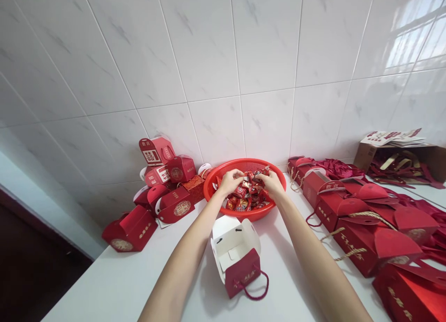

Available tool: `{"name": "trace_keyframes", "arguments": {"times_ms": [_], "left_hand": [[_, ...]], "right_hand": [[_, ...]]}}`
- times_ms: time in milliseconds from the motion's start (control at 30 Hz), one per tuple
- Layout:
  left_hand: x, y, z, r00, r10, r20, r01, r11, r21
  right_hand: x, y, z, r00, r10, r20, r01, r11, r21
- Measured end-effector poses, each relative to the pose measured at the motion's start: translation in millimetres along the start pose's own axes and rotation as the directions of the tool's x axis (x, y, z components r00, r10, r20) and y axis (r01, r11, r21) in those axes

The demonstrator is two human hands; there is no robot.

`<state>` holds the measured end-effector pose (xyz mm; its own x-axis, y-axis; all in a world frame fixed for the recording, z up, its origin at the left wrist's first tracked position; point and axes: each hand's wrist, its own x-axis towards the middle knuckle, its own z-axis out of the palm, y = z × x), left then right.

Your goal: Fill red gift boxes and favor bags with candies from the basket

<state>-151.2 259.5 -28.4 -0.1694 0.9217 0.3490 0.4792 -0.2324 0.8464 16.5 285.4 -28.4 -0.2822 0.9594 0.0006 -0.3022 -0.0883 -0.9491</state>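
Note:
Both my hands reach into a red plastic basket [240,215] heaped with small wrapped candies [243,204]. My left hand [232,181] is on the basket's left side, its thumb and fingertips pinched together over the pile. Opposite it, my right hand [272,183] has its fingers closed among the candies. What either hand pinches is too small to make out. Between my forearms, in front of the basket, stands an open gift box [243,271] with a white inside, a dark red front and a cord handle. Its floor shows bare.
Closed red gift boxes [176,205] are piled left of the basket. More red boxes [325,210] with rope handles line the right side. A cardboard box [435,157] holding ribbons stands at the far right. The white table [146,280] meets a tiled wall [209,75].

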Motion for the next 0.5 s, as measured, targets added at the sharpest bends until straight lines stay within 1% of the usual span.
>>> {"name": "trace_keyframes", "arguments": {"times_ms": [100,267,300,367,433,500], "left_hand": [[0.3,1.6,-1.1,0.999,0.024,-0.048,-0.026,0.998,-0.05],[-2.8,9.8,0.0,0.999,0.052,-0.009,-0.053,0.992,-0.11],[-3.1,11.8,0.5,0.999,0.05,0.001,-0.05,0.995,-0.086],[-3.0,14.3,1.0,1.0,0.02,0.004,-0.02,0.999,0.026],[-2.2,13.5,0.1,0.999,-0.031,-0.024,0.034,0.986,0.162],[-1.9,8.5,-2.6,0.994,-0.089,-0.066,0.104,0.958,0.268]], "right_hand": [[1.5,-0.6,-0.3,1.0,0.026,0.012,-0.027,1.0,0.01],[-0.7,-3.1,0.3,0.994,0.082,0.067,-0.084,0.996,0.027],[-1.7,-3.6,0.6,0.993,0.089,0.08,-0.091,0.995,0.029],[-3.7,-4.6,1.1,0.99,0.096,0.101,-0.1,0.994,0.032],[-4.9,-5.3,1.7,0.99,0.095,0.107,-0.099,0.994,0.035],[-5.1,-5.5,2.2,0.992,0.09,0.086,-0.093,0.995,0.04]]}}
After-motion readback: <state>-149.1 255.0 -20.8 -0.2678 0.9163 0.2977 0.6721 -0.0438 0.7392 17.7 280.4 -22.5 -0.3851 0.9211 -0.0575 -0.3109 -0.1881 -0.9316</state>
